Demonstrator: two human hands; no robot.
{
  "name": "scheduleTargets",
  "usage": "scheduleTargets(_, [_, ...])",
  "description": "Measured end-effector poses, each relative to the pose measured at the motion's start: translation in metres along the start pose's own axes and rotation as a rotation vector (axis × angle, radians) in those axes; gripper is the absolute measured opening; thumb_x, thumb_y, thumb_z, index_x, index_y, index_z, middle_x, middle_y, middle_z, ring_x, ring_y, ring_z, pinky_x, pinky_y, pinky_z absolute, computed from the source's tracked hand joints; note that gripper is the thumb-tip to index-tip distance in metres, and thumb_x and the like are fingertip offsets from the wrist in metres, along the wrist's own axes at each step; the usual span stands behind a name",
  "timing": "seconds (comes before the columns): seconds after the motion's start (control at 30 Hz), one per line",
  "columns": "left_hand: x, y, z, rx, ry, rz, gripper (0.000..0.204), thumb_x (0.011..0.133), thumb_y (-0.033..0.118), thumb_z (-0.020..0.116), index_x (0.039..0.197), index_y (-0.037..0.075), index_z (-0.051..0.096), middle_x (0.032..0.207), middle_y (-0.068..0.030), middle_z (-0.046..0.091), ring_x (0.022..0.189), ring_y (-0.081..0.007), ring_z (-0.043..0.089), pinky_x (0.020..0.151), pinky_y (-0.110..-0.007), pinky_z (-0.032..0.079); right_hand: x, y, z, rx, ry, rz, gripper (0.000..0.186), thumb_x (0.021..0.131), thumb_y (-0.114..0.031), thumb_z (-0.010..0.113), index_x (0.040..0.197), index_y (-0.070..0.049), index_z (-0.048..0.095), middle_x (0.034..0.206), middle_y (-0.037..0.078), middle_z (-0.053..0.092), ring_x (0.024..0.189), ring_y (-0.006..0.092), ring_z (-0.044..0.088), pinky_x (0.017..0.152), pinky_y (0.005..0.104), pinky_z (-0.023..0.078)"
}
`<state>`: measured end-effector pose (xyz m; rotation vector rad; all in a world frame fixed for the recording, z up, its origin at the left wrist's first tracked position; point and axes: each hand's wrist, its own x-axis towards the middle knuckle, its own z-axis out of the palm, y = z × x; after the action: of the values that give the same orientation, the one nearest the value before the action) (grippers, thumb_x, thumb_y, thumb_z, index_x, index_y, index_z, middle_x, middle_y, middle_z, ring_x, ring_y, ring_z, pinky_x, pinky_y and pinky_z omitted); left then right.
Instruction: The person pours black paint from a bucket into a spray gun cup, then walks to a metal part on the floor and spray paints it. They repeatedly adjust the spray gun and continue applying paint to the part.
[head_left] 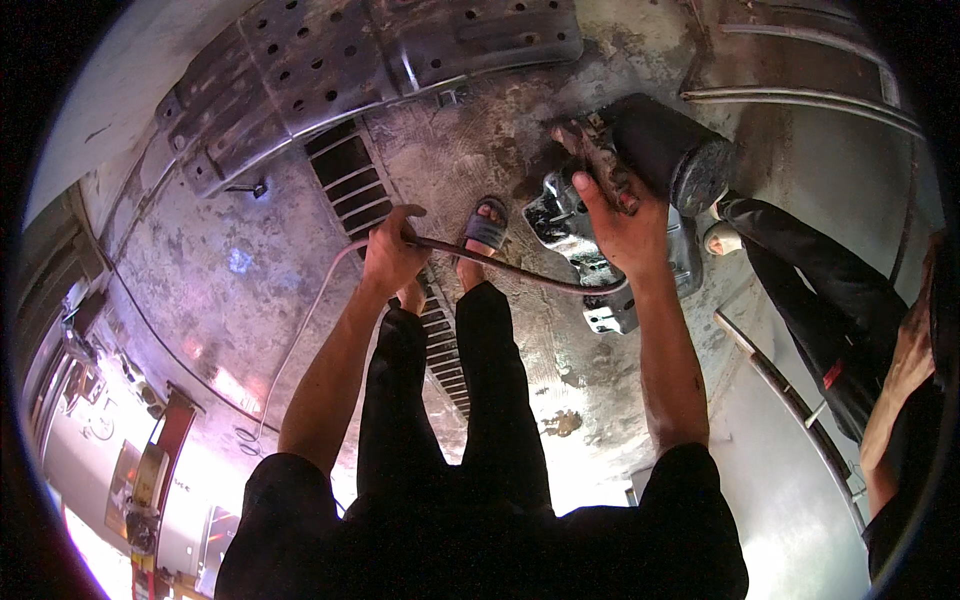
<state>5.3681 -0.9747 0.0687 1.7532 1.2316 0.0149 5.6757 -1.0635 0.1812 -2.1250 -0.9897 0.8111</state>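
My left hand (393, 250) is closed round a dark hose (520, 272), which it holds up in front of my legs. The hose runs right and passes out of sight at my right wrist. My right hand (632, 225) grips a grimy brown metal tool (597, 162), its thumb along the near side and the other fingers mostly hidden. Just beyond that hand is a black cylinder (672, 150); whether it is joined to the tool I cannot tell. Below the right hand, a glossy black metal part (580, 245) with bends and openings lies on the floor.
A large perforated metal panel (330, 60) lies at the far left. A slotted drain grate (352, 180) crosses the concrete floor by my sandalled foot (486, 222). On the right stands another person in dark trousers (815, 275), near a metal rail (775, 380). Metal bars (800, 97) lie far right.
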Motion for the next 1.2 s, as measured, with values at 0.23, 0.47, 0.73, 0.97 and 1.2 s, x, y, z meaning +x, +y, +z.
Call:
scheduleTargets(0.23, [0.011, 0.015, 0.004, -0.009, -0.023, -0.035, 0.052, 0.066, 0.004, 0.074, 0.116, 0.013, 0.062, 0.067, -0.0079, 0.057, 0.061, -0.0221, 0.060, 0.059, -0.035, 0.049, 0.023, 0.027, -0.009, -0.018, 0.160, -0.140, 0.038, 0.090, -0.035, 0.073, 0.109, -0.002, 0.071, 0.097, 0.017, 0.073, 0.091, 0.0303, 0.071, 0.080, 0.0383, 0.053])
scheduleTargets(0.47, [0.031, 0.039, 0.015, -0.069, -0.035, -0.033, 0.050, 0.068, 0.005, 0.074, 0.116, 0.013, 0.062, 0.070, -0.0093, 0.061, 0.065, -0.0228, 0.064, 0.062, -0.036, 0.051, 0.034, 0.046, -0.026, -0.125, 0.162, 0.045, 0.042, 0.089, -0.041, 0.073, 0.106, -0.003, 0.072, 0.084, 0.016, 0.073, 0.077, 0.0307, 0.071, 0.071, 0.0385, 0.053])
scheduleTargets(0.73, [0.053, 0.069, 0.026, -0.061, -0.067, -0.003, 0.054, 0.070, 0.003, 0.071, 0.121, 0.013, 0.058, 0.077, -0.0076, 0.060, 0.071, -0.0245, 0.063, 0.065, -0.037, 0.050, 0.047, 0.071, -0.045, -0.234, 0.251, 0.012, 0.044, 0.087, -0.046, 0.073, 0.104, -0.005, 0.073, 0.079, 0.016, 0.072, 0.077, 0.0341, 0.072, 0.066, 0.0415, 0.053])
scheduleTargets(0.97, [0.059, 0.074, 0.035, -0.036, -0.053, 0.005, 0.053, 0.071, 0.006, 0.073, 0.121, 0.012, 0.059, 0.075, -0.0085, 0.060, 0.069, -0.0258, 0.063, 0.063, -0.038, 0.050, 0.059, 0.085, -0.054, -0.329, 0.258, 0.101, 0.044, 0.088, -0.045, 0.073, 0.103, -0.004, 0.072, 0.080, 0.019, 0.072, 0.081, 0.0380, 0.071, 0.069, 0.0432, 0.054])
scheduleTargets(1.2, [0.057, 0.062, 0.033, -0.004, -0.023, 0.039, 0.053, 0.069, 0.006, 0.076, 0.120, 0.011, 0.059, 0.074, -0.0082, 0.060, 0.065, -0.0244, 0.062, 0.060, -0.037, 0.050, 0.046, 0.081, -0.036, -0.205, 0.164, 0.123, 0.042, 0.089, -0.042, 0.073, 0.105, -0.003, 0.071, 0.088, 0.018, 0.072, 0.086, 0.0353, 0.071, 0.075, 0.0411, 0.054])
